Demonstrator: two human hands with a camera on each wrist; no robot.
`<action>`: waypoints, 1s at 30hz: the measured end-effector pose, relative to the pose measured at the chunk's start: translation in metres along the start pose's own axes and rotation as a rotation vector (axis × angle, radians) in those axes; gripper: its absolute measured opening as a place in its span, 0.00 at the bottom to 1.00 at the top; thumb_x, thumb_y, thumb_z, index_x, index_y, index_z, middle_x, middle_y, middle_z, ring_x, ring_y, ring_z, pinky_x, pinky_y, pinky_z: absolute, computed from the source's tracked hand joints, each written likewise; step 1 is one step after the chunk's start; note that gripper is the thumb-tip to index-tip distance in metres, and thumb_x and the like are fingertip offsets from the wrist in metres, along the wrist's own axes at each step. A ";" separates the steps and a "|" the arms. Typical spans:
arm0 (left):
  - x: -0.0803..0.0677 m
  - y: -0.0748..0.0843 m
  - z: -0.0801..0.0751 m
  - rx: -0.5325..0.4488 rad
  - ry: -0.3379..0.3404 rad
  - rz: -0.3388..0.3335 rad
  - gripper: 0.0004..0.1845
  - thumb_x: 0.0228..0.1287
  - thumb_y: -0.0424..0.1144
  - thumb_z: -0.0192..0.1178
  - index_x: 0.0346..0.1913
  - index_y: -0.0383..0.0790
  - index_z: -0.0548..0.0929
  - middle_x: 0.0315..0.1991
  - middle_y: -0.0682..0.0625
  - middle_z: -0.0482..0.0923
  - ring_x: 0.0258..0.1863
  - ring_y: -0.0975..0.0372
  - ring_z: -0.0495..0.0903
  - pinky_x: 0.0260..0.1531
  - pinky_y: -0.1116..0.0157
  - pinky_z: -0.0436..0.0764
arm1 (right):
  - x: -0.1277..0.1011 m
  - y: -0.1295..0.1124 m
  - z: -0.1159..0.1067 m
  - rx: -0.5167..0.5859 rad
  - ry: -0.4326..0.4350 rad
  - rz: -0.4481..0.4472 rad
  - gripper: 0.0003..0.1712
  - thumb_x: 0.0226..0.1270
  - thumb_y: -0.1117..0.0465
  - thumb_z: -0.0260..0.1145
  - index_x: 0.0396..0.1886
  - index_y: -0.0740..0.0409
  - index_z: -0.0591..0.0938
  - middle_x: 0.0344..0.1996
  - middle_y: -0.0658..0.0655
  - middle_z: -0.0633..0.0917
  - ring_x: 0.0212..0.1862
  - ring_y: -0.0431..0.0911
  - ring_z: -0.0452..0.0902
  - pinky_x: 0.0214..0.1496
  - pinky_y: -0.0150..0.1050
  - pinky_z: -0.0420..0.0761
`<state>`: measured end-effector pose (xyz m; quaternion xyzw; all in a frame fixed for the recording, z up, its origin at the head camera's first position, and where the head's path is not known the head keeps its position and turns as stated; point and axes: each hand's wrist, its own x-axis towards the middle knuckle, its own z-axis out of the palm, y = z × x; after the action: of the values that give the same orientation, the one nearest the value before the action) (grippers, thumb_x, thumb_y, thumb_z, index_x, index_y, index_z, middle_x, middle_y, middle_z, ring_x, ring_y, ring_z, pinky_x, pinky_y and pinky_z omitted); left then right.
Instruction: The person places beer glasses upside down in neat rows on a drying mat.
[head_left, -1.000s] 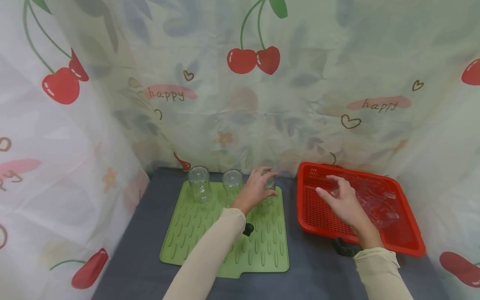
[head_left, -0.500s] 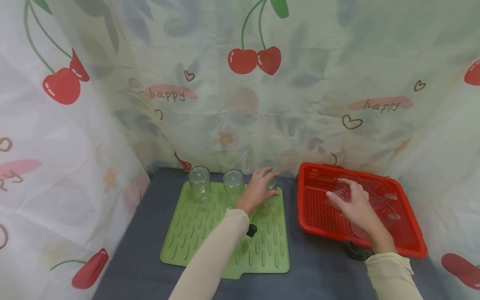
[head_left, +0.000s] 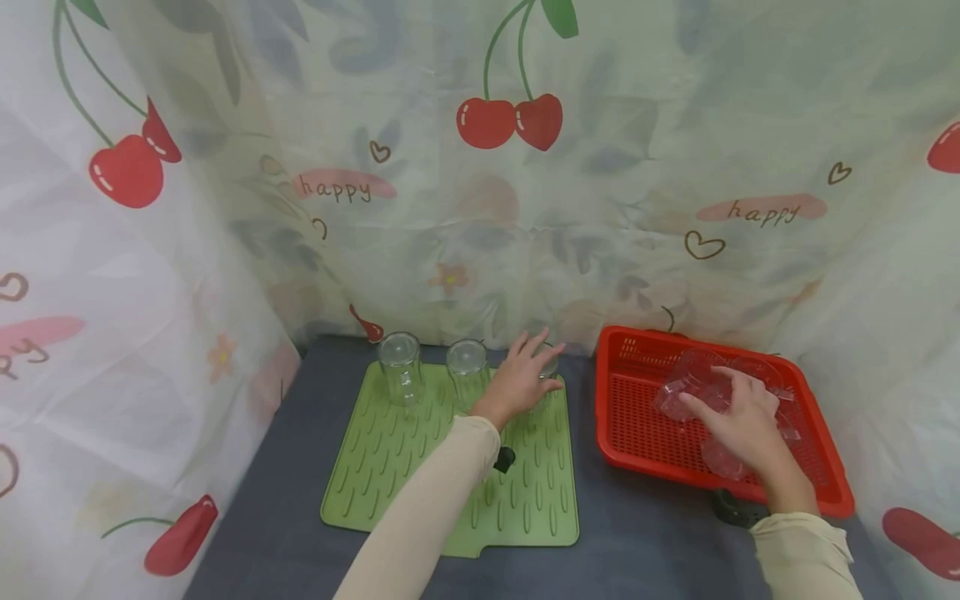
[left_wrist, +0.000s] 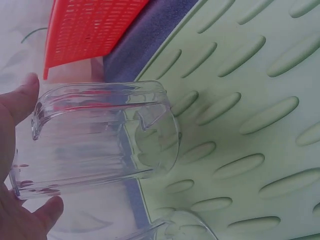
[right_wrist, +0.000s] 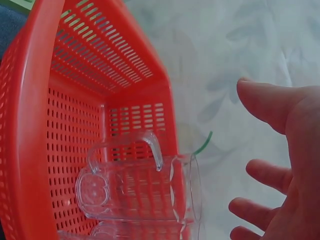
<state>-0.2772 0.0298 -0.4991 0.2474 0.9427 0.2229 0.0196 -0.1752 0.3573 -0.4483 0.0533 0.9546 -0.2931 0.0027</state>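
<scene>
Head view, left hand: we see the left hand (head_left: pixel 521 379) over the far right corner of the green mat (head_left: pixel 390 467), fingers spread and relaxed, resting on an upturned mug (head_left: pixel 546 360).
Head view, mat: two more upturned glasses (head_left: pixel 399 367) stand in a row to its left; the mat lies on the dark tabletop (head_left: pixel 645 533).
Head view, right hand: the right hand (head_left: pixel 746 425) reaches into the red basket (head_left: pixel 637 433), fingers extended over the clear mugs (head_left: pixel 693 383) piled there.
Left wrist view: we see the mug (left_wrist: pixel 100 135) with its handle (left_wrist: pixel 150 107) against the palm, thumb (left_wrist: pixel 20 100) and one fingertip at its sides; the grip appears loose, though most of the hand is out of frame.
Right wrist view: the fingers (right_wrist: pixel 267 175) are open and apart, holding nothing; a handled mug (right_wrist: pixel 140 190) lies on its side in the basket (right_wrist: pixel 30 125), just beside them.
</scene>
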 end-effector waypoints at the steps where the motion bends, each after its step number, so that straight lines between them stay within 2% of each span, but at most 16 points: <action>1: -0.001 0.000 -0.001 0.003 0.002 0.000 0.37 0.71 0.56 0.60 0.80 0.62 0.61 0.84 0.53 0.47 0.84 0.48 0.44 0.78 0.48 0.63 | 0.000 0.001 0.000 -0.007 0.000 0.004 0.56 0.70 0.34 0.62 0.79 0.66 0.52 0.72 0.82 0.53 0.69 0.78 0.43 0.59 0.83 0.58; 12: -0.001 -0.005 0.001 -0.036 0.017 -0.017 0.39 0.70 0.57 0.62 0.80 0.63 0.59 0.84 0.55 0.46 0.84 0.48 0.44 0.77 0.47 0.65 | -0.003 0.014 0.003 -0.044 0.003 0.047 0.58 0.68 0.32 0.63 0.79 0.66 0.52 0.71 0.83 0.53 0.67 0.79 0.44 0.54 0.83 0.59; 18: -0.003 -0.007 0.001 -0.042 0.041 -0.005 0.39 0.70 0.58 0.62 0.80 0.61 0.58 0.84 0.54 0.47 0.84 0.49 0.45 0.77 0.47 0.66 | -0.003 0.021 0.005 -0.062 0.003 0.086 0.61 0.65 0.31 0.65 0.80 0.65 0.50 0.71 0.83 0.50 0.67 0.79 0.42 0.56 0.88 0.53; 24: -0.009 -0.009 -0.003 -0.059 0.053 0.010 0.40 0.71 0.58 0.61 0.81 0.61 0.57 0.84 0.54 0.47 0.84 0.49 0.46 0.75 0.45 0.67 | -0.004 0.025 0.007 -0.062 -0.001 0.085 0.63 0.63 0.32 0.67 0.80 0.66 0.48 0.72 0.84 0.48 0.68 0.80 0.40 0.60 0.88 0.48; 30: -0.017 -0.009 -0.005 -0.056 0.059 0.030 0.40 0.71 0.60 0.60 0.81 0.62 0.56 0.84 0.58 0.45 0.84 0.50 0.45 0.76 0.46 0.67 | -0.003 0.029 0.008 -0.062 -0.030 0.108 0.73 0.57 0.28 0.69 0.82 0.66 0.42 0.73 0.85 0.43 0.71 0.83 0.34 0.61 0.89 0.40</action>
<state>-0.2674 0.0131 -0.4999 0.2542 0.9324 0.2568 -0.0045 -0.1694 0.3767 -0.4712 0.1003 0.9587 -0.2638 0.0344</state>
